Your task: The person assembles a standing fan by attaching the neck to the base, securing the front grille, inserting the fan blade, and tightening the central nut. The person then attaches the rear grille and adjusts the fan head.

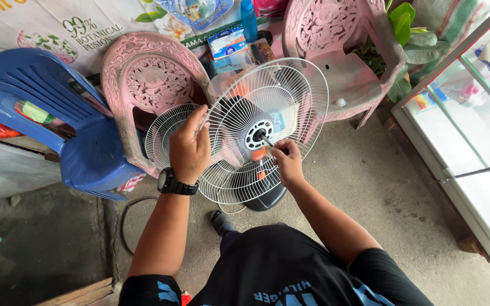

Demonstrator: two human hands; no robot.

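Floor: bare concrete, grey, dusty. A glass case with white frame stands at the right edge.

Chairs: blue chair at left; pink chair with carved back just behind the work; a second pink chair at upper right, with green leaves beside it.

Fan: stands on the floor in front of the person, dark base low and near the knees. The rear grille, white wire, faces up toward the camera, tilted slightly away. A second grille lies behind and to the left, partly hidden by the left hand. Hub ring at the grille's centre, white with dark slots; the shaft pokes out of it, its long axis running toward the lower right, toward the right hand.

Left hand: watch on wrist, fingers curled over the left rim of the rear grille, grip closed on the wire.

Right hand: just below and right of the hub, fingertips pinched together at the shaft end. Whether they hold a small part or only the shaft itself, cannot tell.

Key relation: hub lies up and to the left of the right hand, touching distance; right hand is the nearer one. Left hand is well off to the side at the rim.
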